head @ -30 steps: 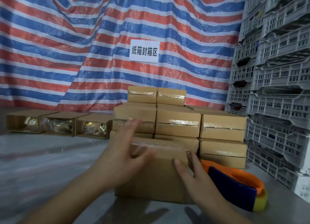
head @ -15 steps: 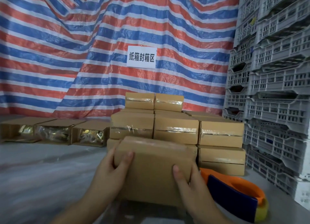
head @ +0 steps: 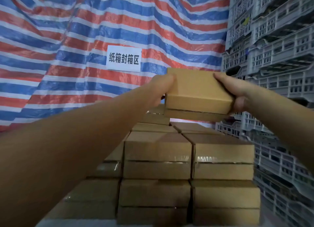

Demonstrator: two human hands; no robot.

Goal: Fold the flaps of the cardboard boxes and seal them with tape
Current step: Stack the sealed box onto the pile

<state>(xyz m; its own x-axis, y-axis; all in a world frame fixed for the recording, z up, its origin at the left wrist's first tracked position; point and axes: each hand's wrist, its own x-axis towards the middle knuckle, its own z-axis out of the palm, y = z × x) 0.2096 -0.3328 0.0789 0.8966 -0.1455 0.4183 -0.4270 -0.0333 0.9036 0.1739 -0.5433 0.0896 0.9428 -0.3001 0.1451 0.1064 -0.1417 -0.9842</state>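
Box: a small, closed brown cardboard box (head: 197, 90) is held aloft over the stack of taped brown cardboard boxes (head: 188, 158), just above the top tier, before the red, white and blue striped tarpaulin (head: 85, 39).
Handling: it looks light and stiff, its smooth board apt to slip; the two short ends seem the surest hold.
Left hand (head: 161, 90): arm stretched forward, grip clamped on the box's left end, thumb on top.
Right hand (head: 236, 92): arm likewise extended, grip clamped on the right end, fingers curled beneath.
Surroundings: grey plastic crates (head: 275, 65) tower at right.
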